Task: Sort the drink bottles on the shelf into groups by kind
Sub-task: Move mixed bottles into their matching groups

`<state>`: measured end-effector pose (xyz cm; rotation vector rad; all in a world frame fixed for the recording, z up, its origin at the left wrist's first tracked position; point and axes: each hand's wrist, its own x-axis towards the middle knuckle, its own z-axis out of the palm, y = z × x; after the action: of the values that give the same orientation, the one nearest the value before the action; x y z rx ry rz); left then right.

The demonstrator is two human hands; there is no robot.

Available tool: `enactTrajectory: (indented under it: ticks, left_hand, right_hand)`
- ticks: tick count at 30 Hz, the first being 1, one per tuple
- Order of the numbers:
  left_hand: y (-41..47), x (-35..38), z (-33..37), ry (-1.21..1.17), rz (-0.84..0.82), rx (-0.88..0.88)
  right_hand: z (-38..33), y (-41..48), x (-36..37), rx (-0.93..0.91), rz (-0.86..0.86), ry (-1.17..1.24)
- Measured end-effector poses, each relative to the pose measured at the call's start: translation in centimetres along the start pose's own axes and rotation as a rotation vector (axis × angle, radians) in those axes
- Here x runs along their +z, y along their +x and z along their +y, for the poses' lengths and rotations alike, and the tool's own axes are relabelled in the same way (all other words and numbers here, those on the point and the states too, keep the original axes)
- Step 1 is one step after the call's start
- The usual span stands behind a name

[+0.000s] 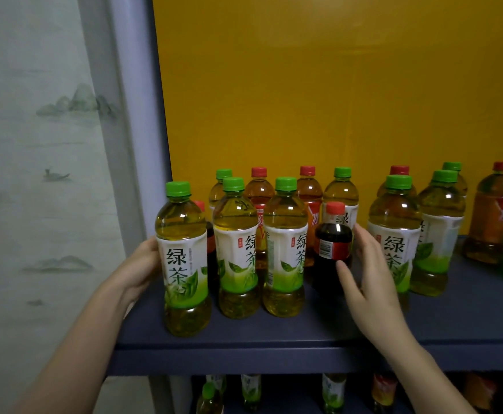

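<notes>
Left hand (142, 264) grips green tea (182, 258): eight such, four red teas (493, 216), two colas (333, 245).

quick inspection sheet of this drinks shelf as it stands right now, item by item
surface: dark blue shelf, bottles standing upright on it
job's things: green-capped green tea bottles mixed with red-capped amber tea bottles; a small cola bottle at front middle
clutter: nothing seen
grippers: left hand grips the leftmost green tea bottle; right hand open beside the cola bottle
cables: nothing seen
surroundings: yellow back panel, landscape wallpaper at left, more bottles on the level below
</notes>
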<state>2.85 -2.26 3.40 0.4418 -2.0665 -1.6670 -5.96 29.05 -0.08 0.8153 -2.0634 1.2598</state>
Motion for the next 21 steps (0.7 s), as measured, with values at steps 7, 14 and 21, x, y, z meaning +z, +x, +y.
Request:
enactTrajectory:
  ticks: [7,14,21]
  left_hand:
    - [1.6,0.1,-1.3,0.080,-0.048,-0.126]
    - [1.0,0.2,-1.6,0.153,0.032,0.020]
    - [-1.8,-2.8,-2.9,-0.016,0.157,0.170]
  right_hand:
    - [0.8,2.0,2.9,0.222,-0.013,0.011]
    - [1.5,2.8,4.2,0.394,0.018,0.016]
    - [0.2,0.7,3.5,0.336,0.052,-0.011]
